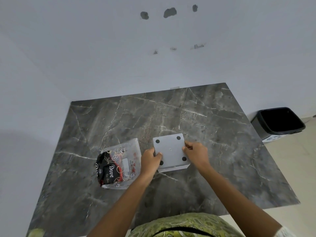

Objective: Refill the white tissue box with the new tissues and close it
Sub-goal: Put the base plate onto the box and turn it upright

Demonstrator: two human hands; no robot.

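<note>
We see the white tissue box [171,151] lying bottom-up on the dark marble table [213,127], just right of frame centre. Its upturned base shows four round black pads, one near each corner; the lower-left pad is partly hidden by a thumb. A thin dark seam runs along the box's lower edge, w/ a pale side wall visible below it.

Left hand [150,159] clamps the box's left edge: thumb on top of the base, other fingers wrapped round the side and out of sight. Right hand [195,153] grips the right edge, fingers curled over the upper-right part of the base, thumb pressed vs. the side. Both hands are closed on the box; both forearms reach in from the bottom of the frame.

Tissue pack [119,164] sits left of the box, near but not touching it, in the left-centre of the frame. It's a clear plastic wrapper w/ black-and-red print reading "Dove"; looks crumpled, and we can't tell whether it's full or not.

Black bin [280,121] w/ a dark liner stands on the pale floor at the right edge, beyond the table corner. Grey wall [85,48] fills the upper half, w/ a few dark patches up top. Green patterned clothing [184,226] shows at bottom centre.
</note>
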